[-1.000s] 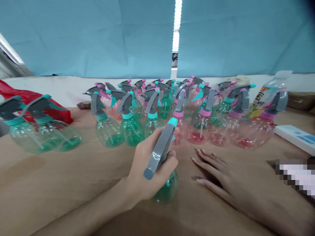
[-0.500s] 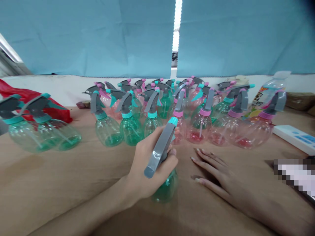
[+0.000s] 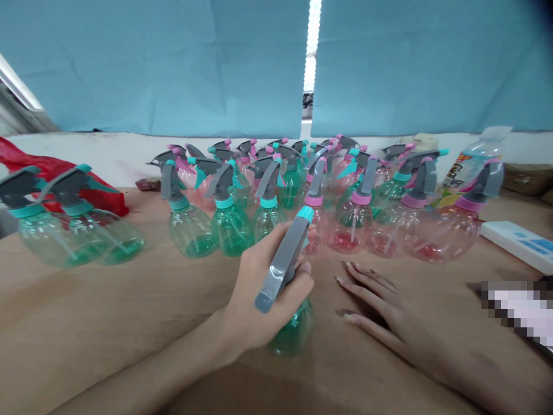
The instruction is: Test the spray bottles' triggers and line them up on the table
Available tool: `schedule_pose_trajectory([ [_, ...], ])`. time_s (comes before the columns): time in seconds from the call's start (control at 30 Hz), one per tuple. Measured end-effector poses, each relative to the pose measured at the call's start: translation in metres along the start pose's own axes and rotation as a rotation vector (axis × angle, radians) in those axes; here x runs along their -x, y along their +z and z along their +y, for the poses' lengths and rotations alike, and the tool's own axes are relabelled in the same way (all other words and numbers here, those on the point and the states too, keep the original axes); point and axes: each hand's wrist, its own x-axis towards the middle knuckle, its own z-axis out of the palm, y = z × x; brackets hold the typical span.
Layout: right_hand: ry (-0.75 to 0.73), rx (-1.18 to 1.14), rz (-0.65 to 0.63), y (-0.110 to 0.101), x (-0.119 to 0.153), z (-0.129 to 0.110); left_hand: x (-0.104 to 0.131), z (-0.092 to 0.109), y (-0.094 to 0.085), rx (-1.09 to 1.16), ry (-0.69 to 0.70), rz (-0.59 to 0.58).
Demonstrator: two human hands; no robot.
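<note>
Backdrop: blue sheeting (image 3: 151,69) hangs above a white wall strip, beyond a wooden tabletop (image 3: 142,328).
Held spray bottle: the green trigger spray bottle (image 3: 283,262) is upright near the table's front, its grey lever and teal nozzle topmost.
Left hand (image 3: 249,288): wrapped firmly round that bottle's neck, fingers curled in.
Right hand (image 3: 406,323): holding nothing, palm down on the table right of the held bottle, fingers loosely spread.
Progress: the held bottle looks assembled, but it has not been let go; every bottle clearly seen beyond it wears a sprayer head. I see no loose heads, so what remains cannot be told.
Green bottles: two (image 3: 112,237) stand far left of the held bottle; three more (image 3: 190,230) stand just beyond it.
Pink bottles: a front row (image 3: 349,233) runs beyond it to the right.
Contents: pale dip tubes show; deeper colour at the bases may be tint or liquid.
</note>
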Motion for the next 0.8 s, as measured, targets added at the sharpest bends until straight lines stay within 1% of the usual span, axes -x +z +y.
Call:
schedule_pose_trajectory([
  [0.33,-0.001,-0.011,0.027,0.0026,0.0009,0.0010,-0.0017,0.0055,-0.0033,-0.022,0.011,-0.008],
  [0.53,-0.006,0.009,0.010,0.0013,0.0005,0.0008,-0.0018,0.0046,-0.0061,-0.029,0.046,-0.021],
  [0.67,-0.008,0.013,-0.013,-0.0020,-0.0007,-0.0013,0.0001,0.0022,-0.0067,-0.048,0.041,-0.053],
  [0.8,-0.003,0.021,-0.029,-0.0040,-0.0022,-0.0025,0.0013,0.0022,-0.0070,-0.050,0.023,-0.059],
])
